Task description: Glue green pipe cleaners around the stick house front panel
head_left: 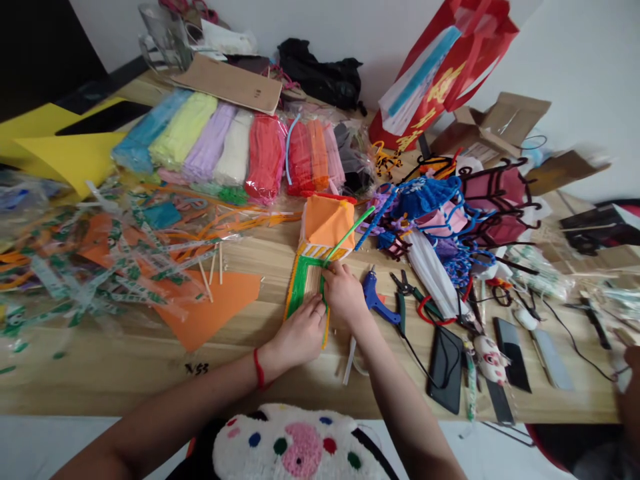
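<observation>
A small craft house (327, 223) with an orange roof stands on the table, joined to a flat base (298, 293) edged in green and yellow with pale sticks in the middle. A bright green pipe cleaner (354, 233) runs along the base's right side, and its free end sticks up past the roof. My right hand (344, 293) pinches this pipe cleaner near the base's upper right corner. My left hand (305, 331) is closed over the lower part of the base, its fingertips pressed at the right edge. My fingers hide part of the strip.
Right of my hands lie a blue glue gun (375, 297), pliers (401, 293) and a black phone (445, 370). Bundles of coloured pipe cleaners (265, 157) line the back. Plastic wrappers (100, 267) and orange sheet (220, 303) cover the left. Another person's hand (633, 373) shows far right.
</observation>
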The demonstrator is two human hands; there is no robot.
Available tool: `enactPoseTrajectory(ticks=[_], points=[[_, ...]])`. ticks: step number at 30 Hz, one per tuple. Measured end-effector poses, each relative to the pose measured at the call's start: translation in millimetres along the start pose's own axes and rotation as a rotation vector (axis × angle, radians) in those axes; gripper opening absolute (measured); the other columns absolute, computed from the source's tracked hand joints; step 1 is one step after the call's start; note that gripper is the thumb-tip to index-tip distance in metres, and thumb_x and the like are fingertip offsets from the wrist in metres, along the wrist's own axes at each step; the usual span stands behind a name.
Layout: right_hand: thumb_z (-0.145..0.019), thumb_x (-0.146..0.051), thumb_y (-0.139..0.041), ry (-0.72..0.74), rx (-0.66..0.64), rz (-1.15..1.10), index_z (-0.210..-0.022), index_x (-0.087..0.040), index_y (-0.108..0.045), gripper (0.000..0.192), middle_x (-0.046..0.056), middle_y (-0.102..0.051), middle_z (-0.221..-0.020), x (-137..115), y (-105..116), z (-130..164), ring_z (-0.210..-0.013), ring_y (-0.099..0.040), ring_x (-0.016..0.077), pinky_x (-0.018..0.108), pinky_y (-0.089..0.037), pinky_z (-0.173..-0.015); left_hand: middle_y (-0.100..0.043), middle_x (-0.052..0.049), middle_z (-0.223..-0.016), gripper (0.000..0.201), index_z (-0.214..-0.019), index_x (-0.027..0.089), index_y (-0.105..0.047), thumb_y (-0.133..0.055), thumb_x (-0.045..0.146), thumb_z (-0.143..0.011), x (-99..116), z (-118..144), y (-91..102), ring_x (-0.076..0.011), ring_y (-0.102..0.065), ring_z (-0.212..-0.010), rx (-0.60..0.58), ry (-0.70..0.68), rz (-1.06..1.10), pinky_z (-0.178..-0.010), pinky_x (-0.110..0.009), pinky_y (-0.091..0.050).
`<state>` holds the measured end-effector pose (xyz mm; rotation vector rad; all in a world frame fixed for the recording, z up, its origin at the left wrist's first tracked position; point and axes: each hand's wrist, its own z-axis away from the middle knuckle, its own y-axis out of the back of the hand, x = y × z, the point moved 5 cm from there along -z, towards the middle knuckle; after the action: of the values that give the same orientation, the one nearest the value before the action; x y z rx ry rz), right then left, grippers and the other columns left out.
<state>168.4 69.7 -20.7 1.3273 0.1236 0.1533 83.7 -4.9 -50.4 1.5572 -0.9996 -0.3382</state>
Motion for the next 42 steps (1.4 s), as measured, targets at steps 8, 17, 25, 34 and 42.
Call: enactPoseTrajectory(ticks=[8,17,25,34,42], points=[[-0.088,-0.011,-0.038,0.092,0.033,-0.166,-0.113,-0.019,-0.064,0.037,0.010,-0.055,-0.121,13,-6,1,-0.109,-0.050,0.0197,0.029,-0.046,-0.090,-0.057,-0.027,-0.117,0.040,-0.113,-0.005,-0.055,-0.040,0.010,-0.079,-1,1,0.7,-0.0332,-0.049,-0.122,-0.004,0.007,-0.002,-0.107,-0.049,-0.038],[-0.087,-0.013,-0.041,0.042,0.090,-0.156,-0.114,-0.025,-0.066,0.038,0.008,-0.054,-0.129,7,-7,14,-0.115,-0.050,0.0214,0.033,-0.045,-0.092,-0.058,-0.025,-0.114,0.036,-0.108,-0.002,-0.057,-0.041,0.006,-0.077,0,1,6.1,-0.0316,-0.051,-0.119,0.057,0.007,0.013,-0.105,-0.048,-0.040],[-0.084,-0.014,-0.044,-0.016,0.063,-0.129,-0.104,-0.026,-0.069,0.034,0.006,-0.057,-0.124,7,-7,10,-0.111,-0.050,0.0217,0.032,-0.048,-0.085,-0.059,-0.026,-0.112,0.035,-0.107,-0.004,-0.058,-0.041,0.008,-0.079,0,0,4.4,-0.0325,-0.052,-0.117,-0.004,0.000,-0.042,-0.106,-0.048,-0.039],[-0.089,-0.012,-0.039,0.084,0.143,-0.104,-0.121,-0.019,-0.062,0.040,0.011,-0.051,-0.136,7,-14,26,-0.114,-0.049,0.0224,0.035,-0.044,-0.094,-0.058,-0.025,-0.115,0.037,-0.111,-0.002,-0.056,-0.040,0.008,-0.079,0,0,8.2,-0.0323,-0.051,-0.118,0.061,-0.001,0.010,-0.103,-0.051,-0.042],[-0.091,-0.013,-0.037,0.159,0.000,0.119,-0.123,-0.007,-0.056,0.038,0.022,-0.042,-0.141,-11,-13,23,-0.110,-0.049,0.0290,0.041,-0.049,-0.083,-0.061,-0.022,-0.109,0.031,-0.104,0.001,-0.061,-0.043,0.010,-0.080,-1,1,9.0,-0.0302,-0.054,-0.114,0.078,-0.009,-0.015,-0.101,-0.048,-0.045]])
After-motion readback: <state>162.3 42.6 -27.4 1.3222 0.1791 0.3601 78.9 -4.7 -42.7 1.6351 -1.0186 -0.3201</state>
